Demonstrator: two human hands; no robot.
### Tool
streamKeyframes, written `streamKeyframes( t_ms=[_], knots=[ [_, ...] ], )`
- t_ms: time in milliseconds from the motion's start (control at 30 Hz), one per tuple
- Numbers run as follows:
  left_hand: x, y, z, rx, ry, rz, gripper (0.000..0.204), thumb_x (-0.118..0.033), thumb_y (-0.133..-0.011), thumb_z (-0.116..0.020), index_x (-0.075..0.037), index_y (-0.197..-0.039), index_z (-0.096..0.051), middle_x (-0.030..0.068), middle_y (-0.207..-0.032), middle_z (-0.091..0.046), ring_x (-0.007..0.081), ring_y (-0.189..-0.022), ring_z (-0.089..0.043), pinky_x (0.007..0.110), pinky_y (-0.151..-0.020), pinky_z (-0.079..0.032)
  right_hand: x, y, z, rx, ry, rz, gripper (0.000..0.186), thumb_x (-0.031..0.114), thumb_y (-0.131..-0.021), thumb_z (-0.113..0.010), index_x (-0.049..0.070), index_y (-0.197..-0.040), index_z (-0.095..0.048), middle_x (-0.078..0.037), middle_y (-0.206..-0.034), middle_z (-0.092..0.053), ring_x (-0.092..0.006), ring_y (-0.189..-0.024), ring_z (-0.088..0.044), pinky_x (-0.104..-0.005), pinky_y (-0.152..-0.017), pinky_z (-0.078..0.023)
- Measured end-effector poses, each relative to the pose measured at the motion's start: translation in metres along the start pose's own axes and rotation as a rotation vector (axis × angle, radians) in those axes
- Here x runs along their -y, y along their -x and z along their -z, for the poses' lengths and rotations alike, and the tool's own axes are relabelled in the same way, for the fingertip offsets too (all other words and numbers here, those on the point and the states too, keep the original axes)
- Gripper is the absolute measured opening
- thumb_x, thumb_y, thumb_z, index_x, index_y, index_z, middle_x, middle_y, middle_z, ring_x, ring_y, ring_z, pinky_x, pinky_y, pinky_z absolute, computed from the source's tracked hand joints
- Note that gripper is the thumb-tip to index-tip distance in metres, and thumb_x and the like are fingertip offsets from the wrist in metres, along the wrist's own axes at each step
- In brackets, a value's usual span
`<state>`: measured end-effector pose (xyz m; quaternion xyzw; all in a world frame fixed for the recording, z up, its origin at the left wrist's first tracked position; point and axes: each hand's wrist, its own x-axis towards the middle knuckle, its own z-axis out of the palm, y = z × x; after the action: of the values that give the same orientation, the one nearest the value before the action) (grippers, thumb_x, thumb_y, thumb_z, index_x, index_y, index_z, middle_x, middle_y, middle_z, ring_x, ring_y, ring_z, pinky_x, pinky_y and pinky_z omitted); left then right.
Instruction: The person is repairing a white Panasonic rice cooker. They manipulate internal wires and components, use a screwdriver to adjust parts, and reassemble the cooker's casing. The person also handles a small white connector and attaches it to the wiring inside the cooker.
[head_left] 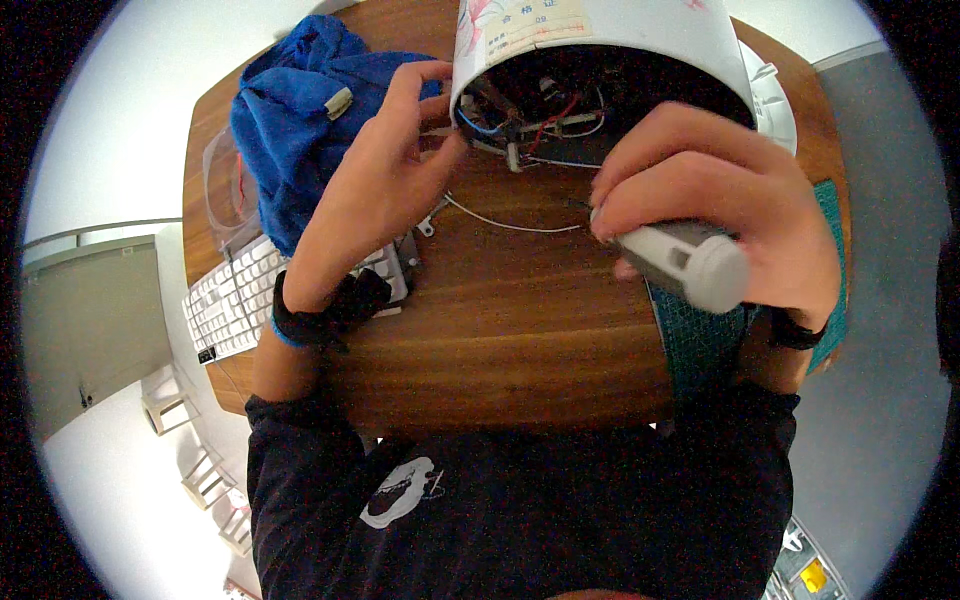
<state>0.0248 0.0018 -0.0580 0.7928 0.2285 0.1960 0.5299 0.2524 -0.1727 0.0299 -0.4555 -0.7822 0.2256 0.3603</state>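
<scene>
One grey tool [672,262] within right grip [725,190]; white housing [640,25] just beyond.

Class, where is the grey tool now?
Right of centre in the head view, the grey tool is in the right hand, below the white cylinder.

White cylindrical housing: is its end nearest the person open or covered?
Open: no cover sits over that end of the white housing, so the wires inside show.

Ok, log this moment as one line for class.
left hand: at rim of white housing; right hand: holding grey tool; wires: visible inside housing's open end; blue cloth: by keyboard
</scene>
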Motion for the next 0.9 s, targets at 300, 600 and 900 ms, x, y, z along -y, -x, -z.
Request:
streamKeyframes(
  t_ms=[300,600,900],
  knots=[
    [0.007,-0.002,-0.005,-0.022,-0.015,-0.12,0.045,-0.001,-0.101,-0.059,-0.002,-0.143,-0.042,0.0139,-0.112,-0.065,0.0157,-0.098,-0.064,0.029,-0.086,-0.053,0.01,0.006,0.016,-0.027,0.14,-0.087,0.025,0.003,-0.07,-0.087,0.01,-0.092,-0.078,-0.008,-0.096,-0.063,-0.0152,-0.079,-0.063,-0.0247,-0.067,-0.046],
    [0.014,-0.008,0.0,-0.009,0.022,-0.067,0.049,-0.005,-0.1,-0.065,0.001,-0.143,-0.041,0.0138,-0.114,-0.066,0.0159,-0.102,-0.064,0.03,-0.085,-0.054,0.001,0.013,0.042,0.016,0.144,-0.005,0.031,0.009,-0.07,-0.088,0.007,-0.098,-0.074,-0.014,-0.098,-0.065,-0.0228,-0.086,-0.064,-0.0313,-0.07,-0.049],
    [0.028,-0.031,-0.007,-0.084,-0.208,-0.16,0.042,-0.011,-0.094,-0.075,0.004,-0.128,-0.056,0.021,-0.118,-0.069,0.0302,-0.11,-0.069,0.038,-0.094,-0.054,0.011,0.007,0.038,0.019,0.403,-0.021,0.027,0.004,-0.072,-0.085,0.006,-0.098,-0.075,-0.015,-0.101,-0.069,-0.0245,-0.09,-0.068,-0.0334,-0.076,-0.053]
  ],
)
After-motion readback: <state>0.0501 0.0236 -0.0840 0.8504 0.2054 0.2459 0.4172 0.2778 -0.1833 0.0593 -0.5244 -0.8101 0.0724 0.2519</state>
